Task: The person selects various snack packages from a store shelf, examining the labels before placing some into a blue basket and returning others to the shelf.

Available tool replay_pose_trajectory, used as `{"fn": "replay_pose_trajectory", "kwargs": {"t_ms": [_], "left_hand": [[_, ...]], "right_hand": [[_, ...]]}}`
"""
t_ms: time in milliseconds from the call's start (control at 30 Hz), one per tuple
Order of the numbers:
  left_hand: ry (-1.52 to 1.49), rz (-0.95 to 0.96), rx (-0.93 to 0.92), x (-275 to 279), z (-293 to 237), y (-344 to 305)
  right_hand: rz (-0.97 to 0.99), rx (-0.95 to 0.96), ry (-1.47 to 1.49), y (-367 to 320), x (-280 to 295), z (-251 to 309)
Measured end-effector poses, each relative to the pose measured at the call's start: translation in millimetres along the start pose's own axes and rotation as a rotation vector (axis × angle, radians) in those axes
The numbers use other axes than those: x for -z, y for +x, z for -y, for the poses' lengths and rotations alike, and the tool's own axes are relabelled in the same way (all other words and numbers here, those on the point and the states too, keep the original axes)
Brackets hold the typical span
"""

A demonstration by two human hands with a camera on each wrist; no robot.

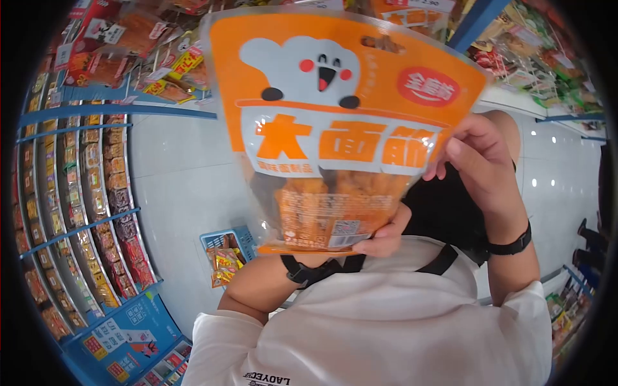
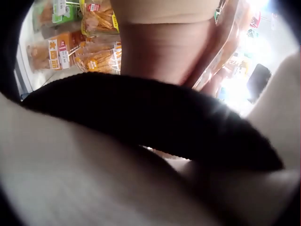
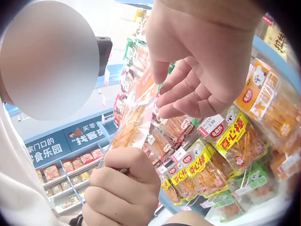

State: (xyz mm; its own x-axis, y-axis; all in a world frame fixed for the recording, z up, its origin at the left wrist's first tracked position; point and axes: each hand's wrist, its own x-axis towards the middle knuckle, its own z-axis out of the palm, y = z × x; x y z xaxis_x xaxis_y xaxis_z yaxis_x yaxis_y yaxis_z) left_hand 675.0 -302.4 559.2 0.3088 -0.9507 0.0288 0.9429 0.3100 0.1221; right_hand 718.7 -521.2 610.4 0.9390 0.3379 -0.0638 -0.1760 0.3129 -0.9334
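We see the orange snack bag (image 1: 335,128) held up close before the head camera, blocking much of the floor behind it. Our left hand (image 1: 376,241) grips its bottom edge, fingers curled tight round the film. Our right hand (image 1: 479,161) sits at the bag's right edge, fingers loosely bent, tips touching without clasping. Beyond those fingertips hang rows of snack packets (image 3: 211,165). Past the left wrist, a blue basket (image 1: 228,241) sits on the floor. Both forearms are raised, elbows bent.
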Motion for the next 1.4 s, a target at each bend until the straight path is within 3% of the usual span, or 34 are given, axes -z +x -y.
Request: {"fn": "replay_pose_trajectory", "kwargs": {"t_ms": [433, 500, 533, 567, 600, 633, 667, 700, 733, 867, 933, 1000, 1067, 1167, 1233, 1333, 1400], "left_hand": [[-0.075, -0.007, -0.009, 3.7, -8.6, -1.2], [0.601, -0.434, -0.237, -6.2, -18.3, 3.0], [0.79, -0.822, -0.547, -25.5, -3.9, 20.8], [0.761, -0.864, -0.451, 37.2, -10.6, -1.1], [0.966, -1.07, -0.568, 21.2, -17.9, 11.1], [1.126, -1.056, -0.576, 35.1, -27.7, 5.0], [1.302, -1.095, -0.572, 49.1, -35.8, 0.0], [1.627, -1.159, -0.474, 49.5, -44.3, -4.2], [1.749, -1.152, -0.432, 54.4, -46.2, -5.6], [1.636, -1.098, -0.269, 82.3, -50.9, -6.1], [1.55, -1.051, -0.205, 93.7, -55.9, -1.6], [1.36, -0.925, 0.046, 100.0, -68.0, 8.4], [1.368, -0.858, 0.236, 127.5, -88.6, 18.8], [1.305, -0.978, 0.342, 180.3, -105.6, 37.9], [1.415, -1.115, 0.475, 204.8, -115.1, 46.2], [1.429, -1.079, 0.402, 237.6, -119.4, 42.8], [1.422, -1.101, 0.483, 247.5, -126.2, 42.6]], "right_hand": [[0.049, -0.036, 0.019, 4.8, 12.4, -8.7], [-0.036, -0.082, -0.047, 9.1, 17.1, -12.7], [-0.04, -0.096, -0.072, 10.4, 22.2, -17.6], [-0.107, -0.105, 0.021, 12.2, 28.7, -24.7], [-0.172, -0.112, 0.113, 13.9, 36.2, -29.9], [-0.169, -0.128, 0.088, 14.9, 44.8, -31.8], [-0.135, -0.204, 0.294, 16.0, 53.3, -33.7], [-0.104, -0.281, 0.502, 17.5, 60.6, -37.0], [-0.104, -0.305, 0.484, 17.8, 66.0, -42.5], [-0.094, -0.373, 0.156, 21.0, 89.5, -75.7], [-0.202, -0.49, -0.047, 37.2, 97.4, -97.4], [-0.275, -0.552, 0.025, 59.3, 117.0, -125.2], [-0.295, -0.736, -0.036, 81.9, 126.9, -141.0], [-0.413, -0.849, -0.237, 116.9, 153.7, -184.3], [-0.459, -0.872, -0.242, 132.3, 150.4, -196.0], [-0.493, -0.88, -0.254, 145.0, 148.2, -210.9], [-0.461, -0.738, -0.22, 148.5, 146.4, -221.4]]}}
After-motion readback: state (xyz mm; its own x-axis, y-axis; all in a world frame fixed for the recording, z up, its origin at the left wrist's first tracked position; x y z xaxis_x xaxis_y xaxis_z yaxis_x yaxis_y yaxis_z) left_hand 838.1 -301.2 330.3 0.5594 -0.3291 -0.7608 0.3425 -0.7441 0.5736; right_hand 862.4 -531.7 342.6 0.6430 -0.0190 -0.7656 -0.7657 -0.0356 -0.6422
